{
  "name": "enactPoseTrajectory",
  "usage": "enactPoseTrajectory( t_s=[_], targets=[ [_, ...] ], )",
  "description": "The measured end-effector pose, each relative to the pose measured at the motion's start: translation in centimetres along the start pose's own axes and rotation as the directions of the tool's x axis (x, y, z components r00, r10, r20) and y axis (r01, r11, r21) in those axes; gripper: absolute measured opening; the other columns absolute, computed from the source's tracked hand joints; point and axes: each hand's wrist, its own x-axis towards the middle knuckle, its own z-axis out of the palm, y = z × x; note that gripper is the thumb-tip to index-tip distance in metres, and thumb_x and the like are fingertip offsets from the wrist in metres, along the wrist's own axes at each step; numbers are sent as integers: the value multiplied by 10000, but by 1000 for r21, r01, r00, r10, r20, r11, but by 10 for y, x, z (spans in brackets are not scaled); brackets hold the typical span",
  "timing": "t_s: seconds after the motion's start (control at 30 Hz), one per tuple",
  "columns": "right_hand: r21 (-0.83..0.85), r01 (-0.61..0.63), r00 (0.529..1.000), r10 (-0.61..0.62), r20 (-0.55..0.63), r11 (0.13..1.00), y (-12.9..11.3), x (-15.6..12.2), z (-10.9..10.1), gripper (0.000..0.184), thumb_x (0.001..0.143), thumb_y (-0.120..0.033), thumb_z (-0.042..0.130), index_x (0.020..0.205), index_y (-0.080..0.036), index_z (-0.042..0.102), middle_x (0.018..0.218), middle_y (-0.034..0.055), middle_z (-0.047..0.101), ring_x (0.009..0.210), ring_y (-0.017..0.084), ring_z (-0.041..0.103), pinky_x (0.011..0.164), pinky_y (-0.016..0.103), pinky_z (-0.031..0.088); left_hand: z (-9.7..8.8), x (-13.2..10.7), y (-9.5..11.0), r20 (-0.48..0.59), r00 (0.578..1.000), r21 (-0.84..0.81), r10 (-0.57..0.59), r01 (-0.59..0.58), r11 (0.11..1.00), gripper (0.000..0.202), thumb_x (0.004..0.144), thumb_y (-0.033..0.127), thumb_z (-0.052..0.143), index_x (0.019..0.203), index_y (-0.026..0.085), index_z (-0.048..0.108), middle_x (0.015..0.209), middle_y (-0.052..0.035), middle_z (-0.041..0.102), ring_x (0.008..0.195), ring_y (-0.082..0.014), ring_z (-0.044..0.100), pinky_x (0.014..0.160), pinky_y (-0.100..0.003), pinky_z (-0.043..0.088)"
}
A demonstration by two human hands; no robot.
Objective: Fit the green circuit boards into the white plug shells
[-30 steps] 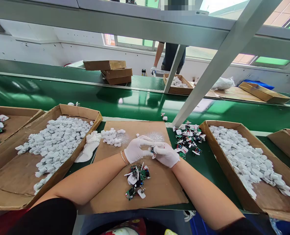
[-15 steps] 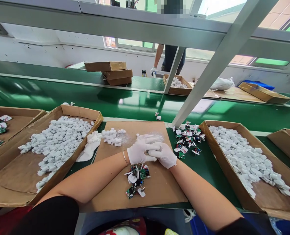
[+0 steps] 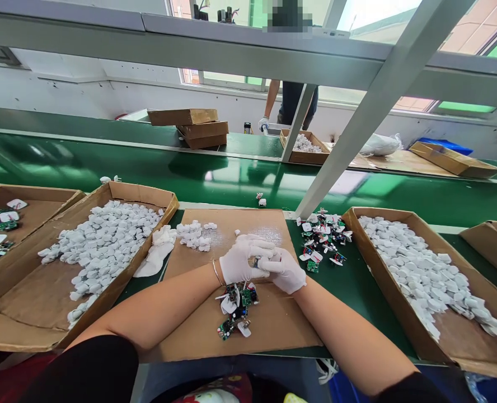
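White gloves cover both hands, which meet over the middle of the cardboard sheet point(image 3: 273, 330). My left hand point(image 3: 240, 260) is curled with its fingers against my right hand point(image 3: 285, 270), also closed. Between them a small piece shows, mostly hidden by the fingers, so I cannot make out its kind. Just below my left hand lies a cluster of small green circuit boards point(image 3: 237, 310) with white parts and wires. Beyond the hands, to the left, is a little pile of small white plastic pieces point(image 3: 193, 235), with a single white piece point(image 3: 237, 232) apart from it.
Cardboard trays of white pieces stand at left point(image 3: 26, 296) and right point(image 3: 475, 347). More wired circuit boards point(image 3: 324, 238) lie beside the sheet. A slanted metal post point(image 3: 357, 134) rises behind them. Across the green conveyor point(image 3: 168, 173) stands another person point(image 3: 296, 103).
The hands remain together; my right hand's fingers have shifted slightly, and a bit more of the piece between them shows. On the belt, a small white item has drifted left.
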Motion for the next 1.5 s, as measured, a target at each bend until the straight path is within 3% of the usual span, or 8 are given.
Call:
enactPoseTrajectory(
  t_s=[0.1, 0.27, 0.47, 0.67, 0.8, 1.0, 1.3, 1.5],
  targets=[
    [46, 1, 999, -3, 35, 999, -1, -1, -1, 330, 680, -275, 781, 978, -157, 701, 946, 79, 679, 956, 237, 606, 863, 366, 463, -5, -4, -3, -55, 998, -51, -31, 28, 998, 431, 633, 272, 798, 1049, 216, 701, 1125, -74, 696, 1035, -243, 629, 927, -379, 473],
    [22, -17, 996, 15, 93, 1000, 4, 0, -10, 427, 696, -318, 783, 1072, -138, 692, 1054, 114, 675, 992, 244, 610, 841, 352, 481, -7, -3, -8, -100, 993, -60, 60, -67, 996, 196, 657, 272, 785, 841, 212, 749, 1034, -76, 733, 929, -233, 663, 845, -375, 502],
    [-105, -29, 999, 32, 30, 994, 11, 2, -16, 393, 674, -253, 795, 1039, -140, 703, 848, 54, 700, 787, 182, 623, 704, 294, 487, 1, -5, -12, -36, 996, -29, 87, -88, 996, 291, 684, 275, 760, 974, 250, 749, 1090, -49, 729, 949, -214, 666, 879, -370, 481],
    [-23, -37, 992, 39, 123, 999, 6, -2, -16, 410, 729, -286, 764, 1100, -132, 681, 994, 107, 700, 914, 228, 639, 818, 366, 499, 1, -4, -9, -167, 979, -81, 116, -131, 988, 235, 629, 268, 799, 852, 215, 748, 1009, -60, 748, 883, -206, 687, 825, -346, 499],
    [-50, -37, 992, 42, 115, 998, 9, -1, -19, 446, 725, -281, 767, 1131, -122, 674, 1045, 126, 697, 960, 246, 639, 860, 384, 494, -1, -4, -7, -118, 986, -51, 114, -121, 991, 269, 665, 281, 776, 929, 235, 750, 1046, -62, 741, 886, -201, 687, 818, -339, 504],
    [-87, 14, 1000, -13, 12, 996, 17, 1, -14, 553, 710, -268, 764, 1235, -167, 621, 1126, 110, 690, 1042, 264, 629, 909, 404, 489, 0, -6, -14, -113, 985, 21, 128, -126, 992, 223, 694, 288, 755, 910, 236, 764, 1019, -66, 746, 862, -199, 672, 826, -351, 502],
    [35, 53, 995, -56, 77, 998, 9, -2, -13, 484, 713, -346, 767, 1144, -148, 673, 1164, 131, 667, 1086, 283, 607, 937, 418, 475, -5, -1, -4, -141, 979, -85, 146, -159, 984, 242, 775, 351, 717, 958, 199, 759, 1039, -115, 736, 910, -207, 686, 830, -317, 536],
    [-41, 31, 996, -27, 83, 999, 9, 1, -14, 530, 672, -288, 794, 1174, -175, 668, 1178, 129, 665, 1088, 281, 606, 903, 400, 486, 1, -5, -15, -20, 991, -106, 135, -136, 985, 293, 774, 317, 719, 1049, 217, 735, 1115, -94, 718, 967, -207, 684, 877, -325, 524]
  ],
)
